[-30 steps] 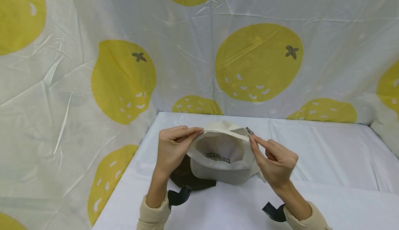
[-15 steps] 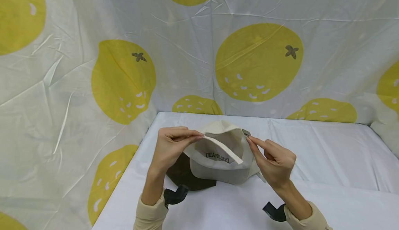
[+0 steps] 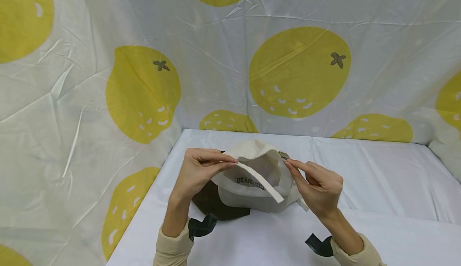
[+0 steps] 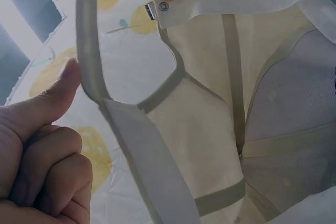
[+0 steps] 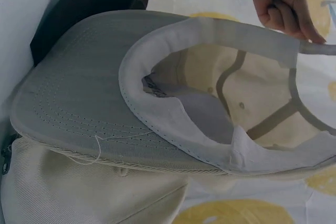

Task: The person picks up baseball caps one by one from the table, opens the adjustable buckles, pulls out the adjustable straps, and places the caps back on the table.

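A cream baseball cap point(image 3: 253, 149) is held with its inside facing me, reversed "COLORADO" lettering point(image 3: 251, 183) showing through inside and its grey under-brim point(image 3: 245, 198) at the bottom. My left hand point(image 3: 201, 169) pinches the base of the cap's back strap point(image 3: 264, 184), whose free end hangs down to the right across the opening. On the other side, my right hand point(image 3: 319, 186) pinches the band by the metal buckle point(image 4: 150, 10). Strap and buckle are apart. Seen in the left wrist view, the left thumb point(image 4: 65, 85) presses against the strap.
A dark brown cap brim point(image 3: 216, 202) shows behind the cream cap at the left. Another cream cap point(image 5: 79, 187) lies below the brim in the right wrist view. The table has a white cloth point(image 3: 374, 178), and a lemon-print curtain point(image 3: 216, 77) hangs behind.
The strap's free end has come away from the buckle side and swung down across the opening. My left hand has shifted slightly down and right with it; the right hand stays near the buckle.
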`<state>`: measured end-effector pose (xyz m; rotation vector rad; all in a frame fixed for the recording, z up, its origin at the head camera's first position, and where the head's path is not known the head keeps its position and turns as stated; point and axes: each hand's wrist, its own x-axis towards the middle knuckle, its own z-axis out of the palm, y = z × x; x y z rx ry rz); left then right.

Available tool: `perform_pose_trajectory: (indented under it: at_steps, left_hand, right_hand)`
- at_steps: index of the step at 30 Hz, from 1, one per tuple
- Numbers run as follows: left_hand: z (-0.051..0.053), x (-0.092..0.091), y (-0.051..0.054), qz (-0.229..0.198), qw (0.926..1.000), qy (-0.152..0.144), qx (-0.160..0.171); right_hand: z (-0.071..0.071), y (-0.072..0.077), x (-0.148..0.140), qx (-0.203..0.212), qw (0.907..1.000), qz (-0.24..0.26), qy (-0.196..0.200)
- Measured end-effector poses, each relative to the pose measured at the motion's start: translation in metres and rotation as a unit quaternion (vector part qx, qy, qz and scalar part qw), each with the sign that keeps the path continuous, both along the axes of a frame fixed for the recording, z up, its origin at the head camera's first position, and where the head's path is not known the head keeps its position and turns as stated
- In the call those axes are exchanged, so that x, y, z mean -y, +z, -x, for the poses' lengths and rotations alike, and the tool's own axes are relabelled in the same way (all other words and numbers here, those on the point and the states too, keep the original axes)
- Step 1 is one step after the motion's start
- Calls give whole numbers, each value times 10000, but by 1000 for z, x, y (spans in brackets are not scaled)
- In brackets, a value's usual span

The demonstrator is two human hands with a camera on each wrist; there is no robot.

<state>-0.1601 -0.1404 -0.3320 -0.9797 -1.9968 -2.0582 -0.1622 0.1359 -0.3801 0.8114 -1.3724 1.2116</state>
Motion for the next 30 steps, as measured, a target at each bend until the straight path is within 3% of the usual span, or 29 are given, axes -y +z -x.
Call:
perform_pose_trajectory:
  at_steps: [6,13,20,30]
  left_hand:
    - [-3,-1,2,-80,9991,203,352]
    - [2,-3,0,40,9939,992,471]
    - [7,-2,-4,353,9816,1811,488]
    - [12,-1,-7,504,9771,1970,621]
  right_hand:
    - [0,0,-1,-26,9995,-160,261]
    - [-4,3,-3,256,9954,-645,663]
    - [-7,8,-10,406,9863,-970,1271]
    - [-10,12,-17,330,9655,-1561,2059]
